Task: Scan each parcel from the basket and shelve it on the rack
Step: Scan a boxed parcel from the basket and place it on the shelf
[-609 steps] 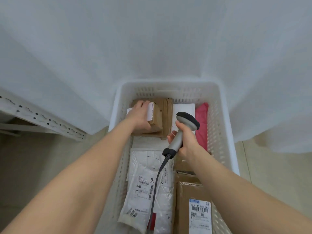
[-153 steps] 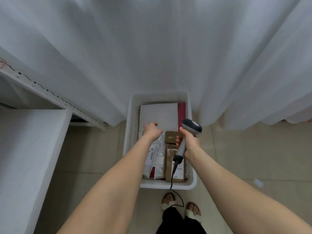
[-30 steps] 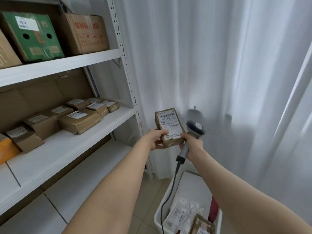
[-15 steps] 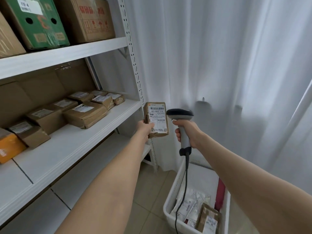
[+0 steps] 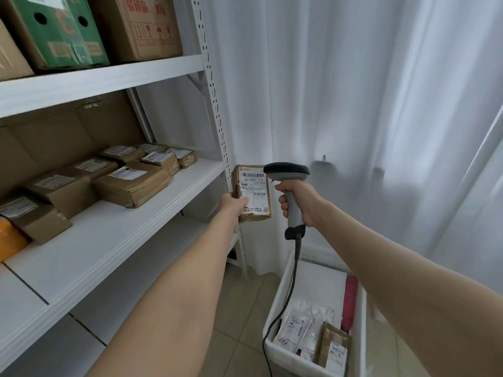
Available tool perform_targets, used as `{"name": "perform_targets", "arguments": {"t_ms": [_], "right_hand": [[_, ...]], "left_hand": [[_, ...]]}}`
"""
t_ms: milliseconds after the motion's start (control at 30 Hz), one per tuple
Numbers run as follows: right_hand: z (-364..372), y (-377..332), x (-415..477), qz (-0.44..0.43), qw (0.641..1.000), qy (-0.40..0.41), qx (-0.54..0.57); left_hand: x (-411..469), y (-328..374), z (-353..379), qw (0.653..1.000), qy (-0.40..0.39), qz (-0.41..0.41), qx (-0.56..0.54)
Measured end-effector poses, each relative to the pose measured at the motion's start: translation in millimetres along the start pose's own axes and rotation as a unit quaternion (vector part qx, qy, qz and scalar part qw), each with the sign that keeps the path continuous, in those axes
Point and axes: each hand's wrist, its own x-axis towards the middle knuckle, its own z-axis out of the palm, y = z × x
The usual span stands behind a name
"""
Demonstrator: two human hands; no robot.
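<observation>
My left hand [image 5: 233, 204] grips a small brown parcel [image 5: 254, 193] upright, its white label facing me, just right of the rack's upright post. My right hand [image 5: 298, 201] holds the grey corded barcode scanner [image 5: 286, 172] by its handle, the head pointing left at the label's top barcode, where a small red dot shows. The white basket [image 5: 362, 330] stands on the floor at lower right with several bagged and boxed parcels inside. The white rack [image 5: 114, 232] fills the left side.
Several brown parcels [image 5: 130, 183] lie on the rack's middle shelf, with bare white shelf in front of them. A green box [image 5: 58, 31] and a brown carton [image 5: 141, 25] stand on the upper shelf. White curtains [image 5: 353, 104] hang behind.
The parcel has shifted slightly towards the scanner head, and a red scan dot now shows on the label. My view has moved a little closer to the rack.
</observation>
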Motion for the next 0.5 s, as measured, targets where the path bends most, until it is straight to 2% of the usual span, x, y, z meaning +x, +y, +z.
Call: {"name": "perform_targets", "arguments": {"t_ms": [500], "right_hand": [[31.3, -6.2, -3.6, 0.009, 0.999, -0.005, -0.042]], "left_hand": [[9.9, -1.9, -29.5, 1.000, 0.002, -0.018, -0.003]]}}
